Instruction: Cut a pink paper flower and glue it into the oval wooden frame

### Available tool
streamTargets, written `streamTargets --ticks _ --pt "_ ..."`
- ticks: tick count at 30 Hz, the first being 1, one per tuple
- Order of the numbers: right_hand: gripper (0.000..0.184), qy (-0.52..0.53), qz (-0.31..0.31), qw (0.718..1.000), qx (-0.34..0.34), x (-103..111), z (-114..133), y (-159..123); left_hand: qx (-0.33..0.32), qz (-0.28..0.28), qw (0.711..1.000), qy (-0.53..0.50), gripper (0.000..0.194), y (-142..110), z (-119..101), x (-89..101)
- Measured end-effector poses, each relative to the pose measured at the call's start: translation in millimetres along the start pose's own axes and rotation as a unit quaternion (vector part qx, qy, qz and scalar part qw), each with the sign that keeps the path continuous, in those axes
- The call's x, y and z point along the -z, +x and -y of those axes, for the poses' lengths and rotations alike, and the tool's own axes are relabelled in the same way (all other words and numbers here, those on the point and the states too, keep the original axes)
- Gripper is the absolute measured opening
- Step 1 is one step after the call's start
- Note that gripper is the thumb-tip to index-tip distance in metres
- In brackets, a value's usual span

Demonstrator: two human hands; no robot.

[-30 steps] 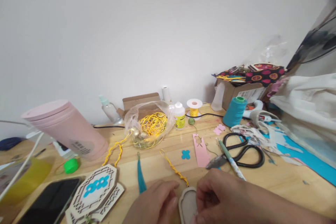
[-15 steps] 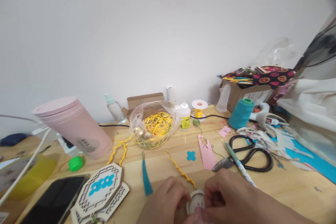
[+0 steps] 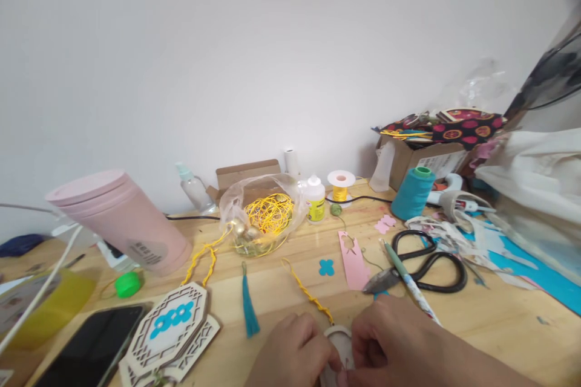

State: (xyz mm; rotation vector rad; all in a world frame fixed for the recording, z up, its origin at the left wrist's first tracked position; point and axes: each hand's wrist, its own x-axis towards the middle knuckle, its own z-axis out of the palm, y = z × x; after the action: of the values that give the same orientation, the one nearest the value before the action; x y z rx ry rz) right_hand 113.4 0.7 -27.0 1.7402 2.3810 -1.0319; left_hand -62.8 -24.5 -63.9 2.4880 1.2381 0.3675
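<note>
At the lower middle, a round pale pendant [image 3: 338, 341] with a raised rim sits between my hands, its lower part out of sight. A twisted yellow cord [image 3: 313, 297] runs from its top edge across the wood. My left hand [image 3: 295, 351] has its fingers curled round the pendant's left edge. On the opposite edge, my right hand [image 3: 394, 341] is closed, fingertips pinched over the face; anything small between them is hidden. Just beyond the right knuckles lie black-handled scissors [image 3: 429, 266] with a patterned pen [image 3: 411, 281] across them. A teal tassel [image 3: 249, 305] lies left of my left hand.
Octagonal wooden lattice pieces [image 3: 170, 326] overlap near a phone [image 3: 91, 344] at left, below a pink tumbler [image 3: 131, 224]. A bag of yellow cord [image 3: 270, 214], a glue bottle [image 3: 315, 199], a teal thread cone [image 3: 413, 193] and a pink card strip [image 3: 353, 260] lie beyond.
The view has shifted slightly, so most things sit a little further left. My fingers have moved a little on the pendant, and more of its upper face shows. A blue scrap now shows beyond my right hand.
</note>
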Motion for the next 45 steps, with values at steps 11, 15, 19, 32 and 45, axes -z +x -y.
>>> streamTargets --ticks 11,15,19,32,45 --pt "0.008 0.018 -0.015 0.997 0.078 8.0 5.6 -7.6 -0.068 -0.034 0.997 0.026 0.023 -1.6 6.5 -11.0" --pt "0.005 -0.006 0.01 0.996 0.084 9.8 5.2 -9.8 -0.059 -0.02 0.996 0.067 0.016 -2.1 6.4 -11.6" --pt "0.008 -0.032 0.041 0.995 0.083 8.2 4.5 -9.3 -0.074 -0.019 0.995 0.065 0.007 -3.5 10.7 -18.9" --pt "0.018 -0.043 0.023 0.988 0.147 7.5 -5.6 -10.5 -0.054 0.011 0.997 0.054 0.016 5.7 -0.1 3.4" --pt "0.017 0.184 0.065 0.961 0.195 11.3 -17.4 -7.8 0.098 -0.013 0.952 -0.29 0.018 -6.9 -20.3 45.9"
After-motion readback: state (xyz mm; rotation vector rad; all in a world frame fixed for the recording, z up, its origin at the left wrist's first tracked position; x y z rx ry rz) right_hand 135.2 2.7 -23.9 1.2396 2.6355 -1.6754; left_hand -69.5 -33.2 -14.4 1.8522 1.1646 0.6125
